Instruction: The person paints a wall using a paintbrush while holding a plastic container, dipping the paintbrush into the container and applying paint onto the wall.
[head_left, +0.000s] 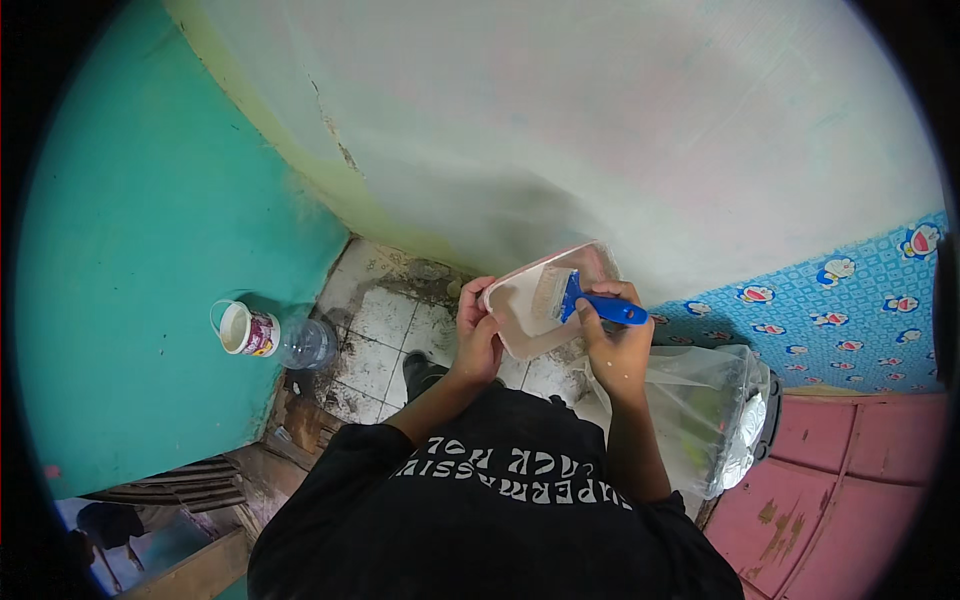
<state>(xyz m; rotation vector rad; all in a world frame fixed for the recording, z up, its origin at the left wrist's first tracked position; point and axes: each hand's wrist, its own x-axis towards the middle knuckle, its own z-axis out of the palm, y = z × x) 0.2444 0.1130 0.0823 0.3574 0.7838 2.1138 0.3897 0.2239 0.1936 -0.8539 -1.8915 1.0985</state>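
Observation:
My left hand (478, 330) grips the left edge of a shallow plastic tray (525, 346), thumb on the near side. Pale paint lies in the tray. In my right hand (616, 337) is a wide paintbrush with a blue handle (613, 309); its light bristles (551, 292) rest over the tray, coated with pale paint. A few fingers of the right hand reach behind the handle, close to the tray's right side. Small pale spots mark the right hand and wrist.
A white paint bucket (250, 331) sits atop a large clear plastic bottle (307, 343) beside the green wall (172, 225). A whitish wall (525, 112) rises ahead. Plastic sheeting (686, 405) covers something at right, near a pink panelled surface (802, 480). Dirty tiles (382, 319) lie below.

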